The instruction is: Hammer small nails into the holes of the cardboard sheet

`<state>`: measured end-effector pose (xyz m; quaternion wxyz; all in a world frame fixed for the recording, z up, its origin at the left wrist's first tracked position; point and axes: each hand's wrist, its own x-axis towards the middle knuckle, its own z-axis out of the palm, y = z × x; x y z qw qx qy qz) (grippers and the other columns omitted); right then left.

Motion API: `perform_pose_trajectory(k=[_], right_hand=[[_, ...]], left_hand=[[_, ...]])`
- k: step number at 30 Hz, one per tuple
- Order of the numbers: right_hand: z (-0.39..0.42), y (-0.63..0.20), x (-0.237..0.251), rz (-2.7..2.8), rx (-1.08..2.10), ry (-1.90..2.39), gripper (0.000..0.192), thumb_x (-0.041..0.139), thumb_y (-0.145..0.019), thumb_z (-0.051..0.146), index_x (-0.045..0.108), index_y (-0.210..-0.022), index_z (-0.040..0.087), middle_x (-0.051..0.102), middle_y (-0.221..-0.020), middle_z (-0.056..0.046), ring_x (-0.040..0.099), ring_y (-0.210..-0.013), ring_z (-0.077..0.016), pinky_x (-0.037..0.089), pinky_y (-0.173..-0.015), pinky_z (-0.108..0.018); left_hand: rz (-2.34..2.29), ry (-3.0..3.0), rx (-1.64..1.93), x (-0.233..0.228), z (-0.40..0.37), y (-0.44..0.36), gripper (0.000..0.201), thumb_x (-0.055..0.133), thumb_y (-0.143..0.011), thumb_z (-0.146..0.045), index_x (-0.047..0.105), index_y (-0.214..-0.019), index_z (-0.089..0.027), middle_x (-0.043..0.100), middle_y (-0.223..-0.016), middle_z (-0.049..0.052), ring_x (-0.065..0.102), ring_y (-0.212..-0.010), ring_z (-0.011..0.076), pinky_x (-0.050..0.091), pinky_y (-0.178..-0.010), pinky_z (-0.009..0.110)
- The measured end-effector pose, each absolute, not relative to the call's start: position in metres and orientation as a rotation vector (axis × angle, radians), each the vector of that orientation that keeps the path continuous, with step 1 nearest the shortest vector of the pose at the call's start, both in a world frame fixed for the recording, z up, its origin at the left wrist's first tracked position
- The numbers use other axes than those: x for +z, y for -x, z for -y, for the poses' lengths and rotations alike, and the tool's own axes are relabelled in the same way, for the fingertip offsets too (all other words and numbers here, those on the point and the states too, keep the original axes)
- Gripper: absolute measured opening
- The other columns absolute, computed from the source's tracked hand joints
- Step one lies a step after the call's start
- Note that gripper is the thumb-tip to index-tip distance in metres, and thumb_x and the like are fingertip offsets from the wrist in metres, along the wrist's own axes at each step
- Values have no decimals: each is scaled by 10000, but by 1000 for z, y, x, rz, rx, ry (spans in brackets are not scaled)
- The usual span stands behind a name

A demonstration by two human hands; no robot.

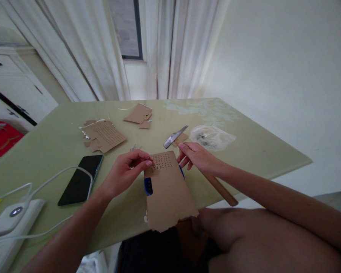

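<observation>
Cardboard sheet (169, 189) at table (244, 151) edge, left hand (127, 170) pinching nail (148, 160) upright on punched corner. Hammer (174, 137) gripped in right hand (196, 157), head resting flat. Next likely: lift, then tap squarely, sparing fingertips.

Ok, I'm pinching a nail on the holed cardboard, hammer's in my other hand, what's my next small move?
Probably stand the nail upright under your left hand at the holes in the cardboard, then lift the hammer: its head rests on the table, your right hand on its handle.

Soft, dim daylight from the curtained window (127, 30) (wide-angle warping at edges).
</observation>
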<state>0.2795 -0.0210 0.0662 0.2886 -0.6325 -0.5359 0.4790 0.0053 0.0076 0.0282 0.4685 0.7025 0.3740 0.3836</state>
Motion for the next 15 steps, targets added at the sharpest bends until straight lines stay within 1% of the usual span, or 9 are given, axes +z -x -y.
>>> perform_pose_trajectory(k=[6,10,15], right_hand=[[22,-279,66,1429,1291,1696,382,407,-1185,300,597,-879,170,786,-897,-88,765,-654,-141,540,-467,-188],[22,-279,67,1428,1281,1697,409,409,-1181,297,601,-842,174,792,-883,-89,768,-660,-139,531,-465,-180],[21,-279,66,1423,1278,1700,400,418,-1179,302,610,-851,176,797,-877,-88,768,-653,-143,537,-466,-191]], left_hand=[[-919,-1866,924,26,-7,-5,239,785,-891,-422,829,-904,-188,808,-814,66,658,-679,177,481,-600,266],[-863,-1964,939,27,-7,-4,196,761,-935,-374,835,-920,-192,813,-830,57,660,-691,164,477,-600,249],[-823,-2020,969,25,-7,-3,146,750,-959,-322,835,-932,-206,802,-832,35,650,-687,144,466,-578,224]])
